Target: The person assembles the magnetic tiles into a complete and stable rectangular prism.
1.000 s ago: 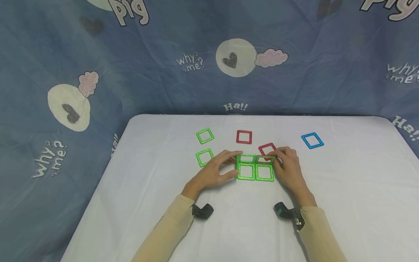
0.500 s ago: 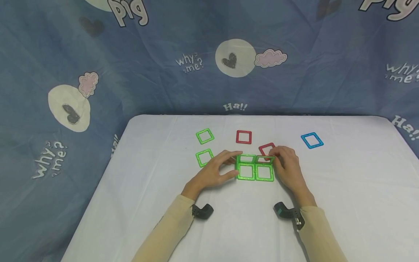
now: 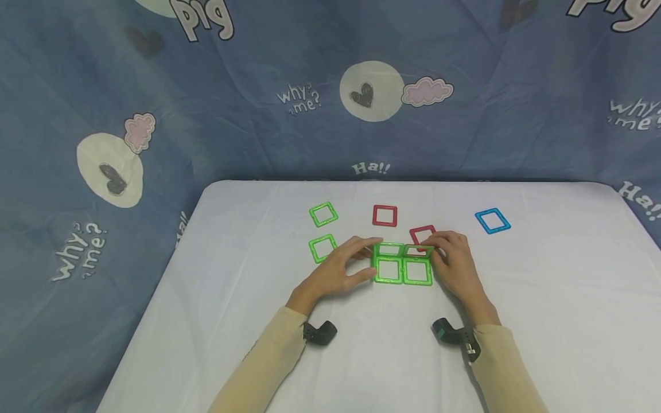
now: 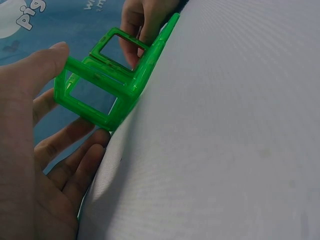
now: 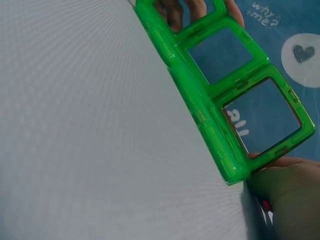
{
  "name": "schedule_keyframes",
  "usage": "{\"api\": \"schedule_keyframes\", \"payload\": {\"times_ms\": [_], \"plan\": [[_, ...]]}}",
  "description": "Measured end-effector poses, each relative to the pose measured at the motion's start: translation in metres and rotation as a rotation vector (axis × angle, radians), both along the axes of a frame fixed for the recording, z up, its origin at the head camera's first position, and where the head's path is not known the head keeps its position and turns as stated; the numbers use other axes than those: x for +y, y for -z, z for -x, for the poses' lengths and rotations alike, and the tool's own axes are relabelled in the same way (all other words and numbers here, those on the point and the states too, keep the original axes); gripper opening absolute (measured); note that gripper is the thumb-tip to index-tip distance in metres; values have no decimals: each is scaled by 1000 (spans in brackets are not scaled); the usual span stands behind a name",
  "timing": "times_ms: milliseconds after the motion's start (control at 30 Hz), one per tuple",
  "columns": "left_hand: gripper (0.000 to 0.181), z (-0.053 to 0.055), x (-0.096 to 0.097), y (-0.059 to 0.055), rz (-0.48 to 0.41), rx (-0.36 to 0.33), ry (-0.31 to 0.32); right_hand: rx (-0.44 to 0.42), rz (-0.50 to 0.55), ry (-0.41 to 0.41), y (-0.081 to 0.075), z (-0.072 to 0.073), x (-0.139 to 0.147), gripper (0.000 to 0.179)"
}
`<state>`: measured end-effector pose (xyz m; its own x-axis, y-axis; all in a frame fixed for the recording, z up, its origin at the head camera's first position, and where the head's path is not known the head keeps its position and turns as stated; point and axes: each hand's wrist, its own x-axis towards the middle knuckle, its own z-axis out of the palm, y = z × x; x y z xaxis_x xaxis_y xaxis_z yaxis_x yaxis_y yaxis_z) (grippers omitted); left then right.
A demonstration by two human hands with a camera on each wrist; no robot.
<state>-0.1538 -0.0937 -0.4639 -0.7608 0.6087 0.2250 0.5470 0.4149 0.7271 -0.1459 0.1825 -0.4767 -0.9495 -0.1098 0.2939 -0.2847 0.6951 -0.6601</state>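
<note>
Green magnetic tiles [image 3: 403, 272] are joined into one structure: two lie flat on the white table, and two more rise at the back. The left wrist view shows another upright green tile [image 4: 85, 111] at the left end. My left hand [image 3: 338, 271] grips this end, thumb at its front edge and fingers reaching round behind. On the other side, my right hand [image 3: 455, 264] pinches the right end of the rear upright tile [image 5: 295, 102], which leans slightly back in the right wrist view. Some right fingertips are hidden. A red tile [image 3: 423, 228] lies partly covered behind the right hand.
Two loose green tiles [image 3: 314, 218] lie to the left, the nearer one partly behind the left hand. Another red tile [image 3: 385, 225] lies behind the structure, and a blue tile [image 3: 499, 230] at the back right. A printed blue curtain [image 3: 248, 126] hangs beyond the table.
The red tile behind my right hand has shifted slightly to the right. Both hands and the green structure have hardly moved.
</note>
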Motion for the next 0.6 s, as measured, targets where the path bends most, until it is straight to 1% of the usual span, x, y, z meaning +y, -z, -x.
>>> {"api": "schedule_keyframes", "payload": {"times_ms": [267,500,600], "plan": [[59,-1,0,-2,8,-4,-3,5,28,0,1,0,0,18],[60,-1,0,-2,16,-10,-9,-21,55,8,1,0,0,18],[60,-1,1,-2,14,-8,-7,-19,70,16,2,1,0,16]]}}
